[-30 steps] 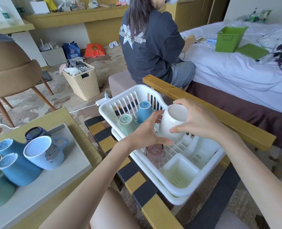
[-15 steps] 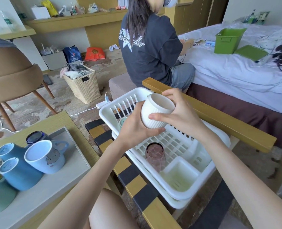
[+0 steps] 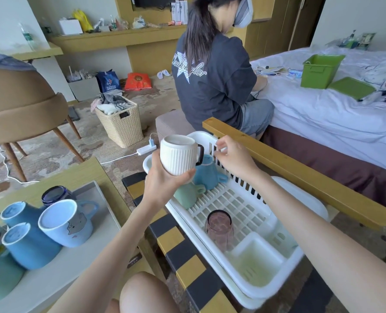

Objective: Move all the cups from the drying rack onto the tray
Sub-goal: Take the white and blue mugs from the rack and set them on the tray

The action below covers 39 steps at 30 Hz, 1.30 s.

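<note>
The left hand (image 3: 162, 184) grips the white cup (image 3: 178, 157) from below, upright above the rack (image 3: 239, 206), while the right hand (image 3: 235, 159) hangs beside it, fingers loose, holding nothing.

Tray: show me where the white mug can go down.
The tray is bare along its near and right side, from the cat mug to the rim: room for the white mug. A smaller patch lies in the far right corner. The left is crowded: blue mugs, a dark glass.
</note>
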Tool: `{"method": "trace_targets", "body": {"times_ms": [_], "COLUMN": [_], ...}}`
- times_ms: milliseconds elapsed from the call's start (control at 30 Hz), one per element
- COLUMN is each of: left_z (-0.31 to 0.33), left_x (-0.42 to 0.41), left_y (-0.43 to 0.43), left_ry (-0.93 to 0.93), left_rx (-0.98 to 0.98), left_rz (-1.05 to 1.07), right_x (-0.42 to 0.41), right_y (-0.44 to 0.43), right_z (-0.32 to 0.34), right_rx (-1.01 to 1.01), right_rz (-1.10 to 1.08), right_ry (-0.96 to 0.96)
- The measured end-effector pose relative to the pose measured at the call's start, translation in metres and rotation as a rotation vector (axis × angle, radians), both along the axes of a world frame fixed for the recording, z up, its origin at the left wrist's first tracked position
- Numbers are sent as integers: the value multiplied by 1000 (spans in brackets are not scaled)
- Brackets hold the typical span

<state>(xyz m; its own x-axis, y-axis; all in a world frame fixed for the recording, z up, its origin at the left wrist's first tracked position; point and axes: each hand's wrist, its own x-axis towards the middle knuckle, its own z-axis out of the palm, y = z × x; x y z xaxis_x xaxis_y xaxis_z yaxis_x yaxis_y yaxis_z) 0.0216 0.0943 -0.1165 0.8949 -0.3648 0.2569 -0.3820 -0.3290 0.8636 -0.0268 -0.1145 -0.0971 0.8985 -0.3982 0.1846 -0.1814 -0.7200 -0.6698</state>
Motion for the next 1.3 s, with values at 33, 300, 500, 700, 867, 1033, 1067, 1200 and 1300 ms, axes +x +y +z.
{"method": "trace_targets", "body": {"times_ms": [33, 300, 500, 700, 867, 1033, 1067, 1200, 1300], "left_z": [-3, -21, -22, -21, -18, -9, -7, 8, 19], "left_x": [1, 6, 8, 7, 9, 12, 12, 11, 10], "left_y": [1, 5, 5, 5, 5, 6, 6, 16, 33], "left_ry": [5, 17, 15, 7, 40, 171, 192, 177, 147], "left_rx": [-6, -12, 0, 53, 65, -116, -163, -287, -324], "left_rz": [4, 11, 19, 32, 26, -27, -34, -59, -64], "right_x": [7, 39, 46, 42, 31, 11, 6, -13, -25], "right_y": [-2, -3, 3, 6, 4, -2, -2, 10, 33], "right_z": [-6, -44, -57, -62, -58, -35, -28, 5, 28], "right_rx": [-46, -302, -194, -165, -31, 88, 102, 173, 233], "right_rz": [-3, 119, 92, 55, -14, -96, -106, -86, -46], "right_ry": [75, 403, 320, 243, 189, 37, 5, -175, -317]}}
